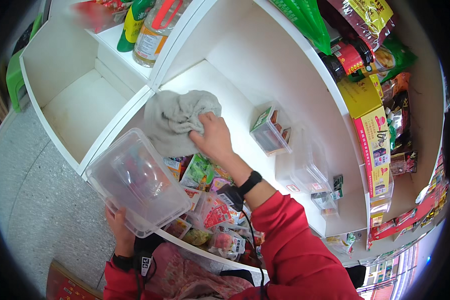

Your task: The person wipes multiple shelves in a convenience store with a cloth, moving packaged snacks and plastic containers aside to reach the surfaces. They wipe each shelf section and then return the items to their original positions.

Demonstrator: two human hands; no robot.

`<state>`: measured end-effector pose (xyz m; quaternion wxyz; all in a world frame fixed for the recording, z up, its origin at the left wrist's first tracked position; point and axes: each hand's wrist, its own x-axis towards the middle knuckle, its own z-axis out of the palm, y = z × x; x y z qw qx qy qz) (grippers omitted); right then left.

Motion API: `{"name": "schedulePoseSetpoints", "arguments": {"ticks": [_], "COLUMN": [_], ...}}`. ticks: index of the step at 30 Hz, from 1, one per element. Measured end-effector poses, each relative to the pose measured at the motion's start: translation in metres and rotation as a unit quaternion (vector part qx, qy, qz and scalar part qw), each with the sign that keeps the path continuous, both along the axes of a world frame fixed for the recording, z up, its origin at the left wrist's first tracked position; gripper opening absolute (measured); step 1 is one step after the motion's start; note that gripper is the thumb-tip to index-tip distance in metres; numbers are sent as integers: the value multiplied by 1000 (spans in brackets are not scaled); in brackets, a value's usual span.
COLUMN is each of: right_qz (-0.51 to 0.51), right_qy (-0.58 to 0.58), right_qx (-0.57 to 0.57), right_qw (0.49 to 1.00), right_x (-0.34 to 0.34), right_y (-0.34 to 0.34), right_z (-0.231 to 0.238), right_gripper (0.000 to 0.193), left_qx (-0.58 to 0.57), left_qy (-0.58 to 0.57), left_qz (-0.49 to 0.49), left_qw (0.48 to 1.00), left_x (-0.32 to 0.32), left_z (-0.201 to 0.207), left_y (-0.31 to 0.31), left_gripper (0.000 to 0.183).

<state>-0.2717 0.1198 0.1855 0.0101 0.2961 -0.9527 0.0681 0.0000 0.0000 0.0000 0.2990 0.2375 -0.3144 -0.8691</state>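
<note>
My right hand [212, 134] is closed on a bunched grey cloth [172, 117], which lies against the white shelf board [230, 95]. My left hand [119, 226] grips the lower corner of a clear plastic box [135, 180]. The box is tilted over the front edge of the shelf, and nothing shows inside it. Below the cloth and beside the box, several colourful snack packets [202, 172] lie in a heap, partly hidden by the box and my right forearm.
Farther along the shelf stand a clear container with packets [271, 129] and another clear box [305, 162]. Upper left, a large bottle with a red handle [157, 35] stands by a green-yellow bottle [134, 25]. Yellow cartons [375, 140] line the right shelf. White dividers [115, 127] separate compartments.
</note>
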Motion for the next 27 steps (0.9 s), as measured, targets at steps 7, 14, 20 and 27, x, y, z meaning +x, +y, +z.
{"name": "schedulePoseSetpoints", "arguments": {"ticks": [7, 14, 20, 27], "right_qz": [-15, -130, -124, 16], "right_qy": [251, 18, 30, 115], "right_qx": [-79, 78, 62, -35], "right_qw": [965, 988, 990, 993], "right_x": [-135, -250, -239, -116], "right_y": [16, -8, -19, -48], "right_z": [41, -34, -30, -37], "right_gripper": [52, 61, 60, 42], "left_qx": [-23, -23, -23, -22], "left_qy": [-33, -18, 19, -35], "left_qz": [-8, 0, -12, -15], "left_qw": [999, 1000, 999, 999], "left_x": [3, 6, 9, 2], "left_z": [-2, 15, 6, 10], "left_y": [-5, -1, 0, -4], "left_gripper": [51, 52, 53, 47]}}
